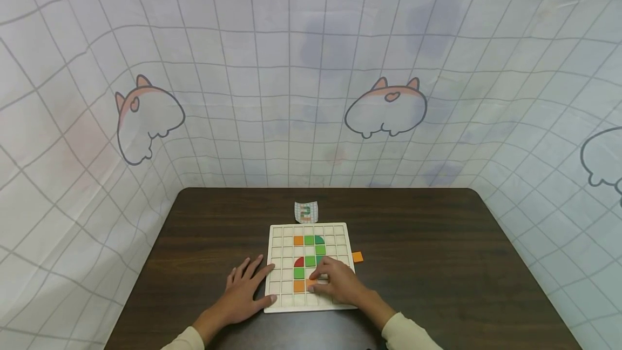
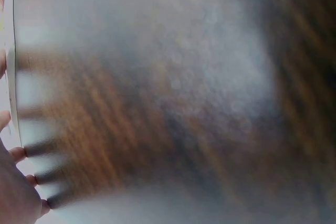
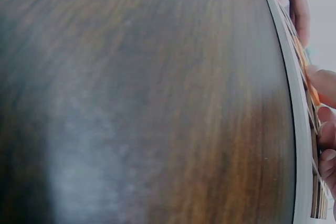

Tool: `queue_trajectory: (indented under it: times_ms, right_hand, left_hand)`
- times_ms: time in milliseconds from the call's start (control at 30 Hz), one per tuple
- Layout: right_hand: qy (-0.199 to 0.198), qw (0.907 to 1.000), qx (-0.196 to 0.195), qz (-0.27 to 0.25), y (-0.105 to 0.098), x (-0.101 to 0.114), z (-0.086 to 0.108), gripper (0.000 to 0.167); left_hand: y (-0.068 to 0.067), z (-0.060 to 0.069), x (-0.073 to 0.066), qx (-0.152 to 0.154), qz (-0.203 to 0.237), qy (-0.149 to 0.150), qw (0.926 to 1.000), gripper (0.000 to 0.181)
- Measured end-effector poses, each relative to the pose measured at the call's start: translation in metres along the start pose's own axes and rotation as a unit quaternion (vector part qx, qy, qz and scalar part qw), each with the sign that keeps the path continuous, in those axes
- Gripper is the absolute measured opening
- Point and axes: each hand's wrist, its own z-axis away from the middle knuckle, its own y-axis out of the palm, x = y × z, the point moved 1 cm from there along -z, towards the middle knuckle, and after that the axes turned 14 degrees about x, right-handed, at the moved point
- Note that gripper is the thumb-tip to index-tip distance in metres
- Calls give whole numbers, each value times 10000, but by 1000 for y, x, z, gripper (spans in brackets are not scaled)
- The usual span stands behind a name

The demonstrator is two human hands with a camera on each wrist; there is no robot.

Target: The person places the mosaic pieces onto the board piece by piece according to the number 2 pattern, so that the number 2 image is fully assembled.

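A pale square grid board [image 1: 282,301] lies on the table, with green, orange, red and teal tiles set in some of its squares. My right hand [image 1: 337,282] is over the board's lower middle, thumb and fingers pinching an orange tile [image 1: 311,282] beside another orange tile [image 1: 298,286]. Part of the pinched tile is hidden by the fingers. Fingers spread, my left hand [image 1: 243,293] rests on the table, its thumb and index fingertip touching the board's left edge. The right wrist view shows the right thumb [image 3: 323,83] at an orange strip along the board's edge.
Behind the board lies a small printed card [image 1: 306,212] with a coloured grid pattern. A loose orange tile [image 1: 357,256] sits just right of the board. The dark wooden table [image 1: 437,263] is enclosed by a white grid-patterned curtain [image 1: 311,96].
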Motion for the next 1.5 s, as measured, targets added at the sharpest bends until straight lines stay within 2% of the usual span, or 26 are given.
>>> queue_trajectory:
  times_ms: [433,1100,1500]
  right_hand:
    - [-187,9998,-76,21,0,-1,2,15]
    - [14,10000,-38,-14,2,-1,1,15]
    - [-203,9997,-107,123,1,-2,1,17]
  left_hand:
    - [1,1,1,-66,36,94,9999,75]
    - [1,1,3,-56,78,149,9998,75]
    - [2,-1,4,-65,33,117,9999,75]
